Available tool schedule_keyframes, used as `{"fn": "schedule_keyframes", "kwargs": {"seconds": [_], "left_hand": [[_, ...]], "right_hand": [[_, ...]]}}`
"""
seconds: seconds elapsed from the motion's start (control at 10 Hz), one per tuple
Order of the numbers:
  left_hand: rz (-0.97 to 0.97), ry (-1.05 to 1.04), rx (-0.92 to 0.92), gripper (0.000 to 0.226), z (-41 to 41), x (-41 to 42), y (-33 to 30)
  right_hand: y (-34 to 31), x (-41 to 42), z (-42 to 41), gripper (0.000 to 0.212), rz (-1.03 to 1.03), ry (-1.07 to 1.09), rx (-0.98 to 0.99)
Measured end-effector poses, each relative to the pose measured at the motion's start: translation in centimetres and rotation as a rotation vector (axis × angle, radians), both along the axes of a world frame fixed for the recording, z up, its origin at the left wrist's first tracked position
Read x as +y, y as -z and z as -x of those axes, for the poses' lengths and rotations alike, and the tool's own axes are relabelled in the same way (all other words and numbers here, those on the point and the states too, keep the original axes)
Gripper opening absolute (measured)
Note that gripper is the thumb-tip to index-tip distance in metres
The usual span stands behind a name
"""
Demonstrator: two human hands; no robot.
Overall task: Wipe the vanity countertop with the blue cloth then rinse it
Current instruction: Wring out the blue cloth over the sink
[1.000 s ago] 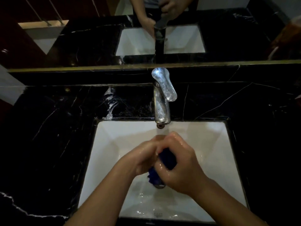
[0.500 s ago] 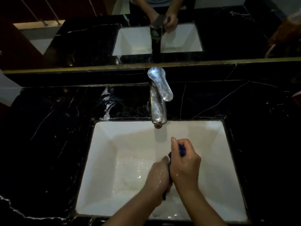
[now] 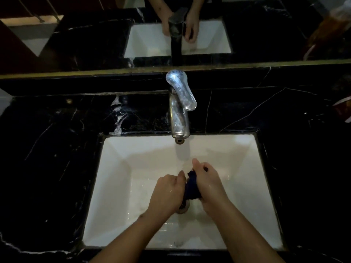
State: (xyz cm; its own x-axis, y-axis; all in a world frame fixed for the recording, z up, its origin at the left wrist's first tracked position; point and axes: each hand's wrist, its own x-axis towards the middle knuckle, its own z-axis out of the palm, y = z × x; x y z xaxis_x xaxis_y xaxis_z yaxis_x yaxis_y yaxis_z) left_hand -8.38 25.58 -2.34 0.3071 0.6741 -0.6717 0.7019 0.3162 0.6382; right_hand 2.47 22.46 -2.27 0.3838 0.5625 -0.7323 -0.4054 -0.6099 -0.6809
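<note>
1. The blue cloth [image 3: 191, 188] is bunched into a dark twist between both hands, low over the white sink [image 3: 117, 186] and just above the drain [image 3: 183, 207].
2. The left hand [image 3: 169, 192] is curled around the cloth's near-left side, fingers pressed onto it; the right hand [image 3: 207, 185] is closed on the far-right end, thumb raised. Both hands look wet.
3. The tap [image 3: 179, 111] stands at the far edge of the sink, its lever tilted toward the right. Whether water is running cannot be told; no clear stream shows below the spout.
4. The black marble countertop [image 3: 57, 149] around the sink shows no cloth on it and nothing lying near the basin. Whether it has been fully wiped cannot be judged in this dim light.
5. Judging from the cloth being squeezed inside the basin, the wiping part seems finished and the rinse is in its wringing stage.
6. What likely remains: finish wringing and set the cloth down.
</note>
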Motion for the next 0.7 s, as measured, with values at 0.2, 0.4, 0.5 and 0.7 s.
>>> {"fn": "schedule_keyframes", "kwargs": {"seconds": [0.2,0.4,0.5,0.7], "left_hand": [[0.484,-0.165,-0.193,0.040,2.2,2.2,-1.6],[0.780,-0.018,-0.502,0.031,3.5,3.0,-3.0],[0.960,0.069,-0.720,0.034,3.6,2.8,-3.2],[0.957,0.251,-0.444,0.013,1.6,1.5,-3.6]], "right_hand": [[-4.6,-3.4,-4.5,0.057,-0.576,-0.868,-1.027],[-4.1,-2.0,-4.8,0.044,-0.792,-1.427,-1.423],[-4.2,-0.9,-4.6,0.017,-0.958,-1.408,-1.549],[-2.1,-1.7,-4.5,0.023,-0.898,-1.545,-1.556]]}}
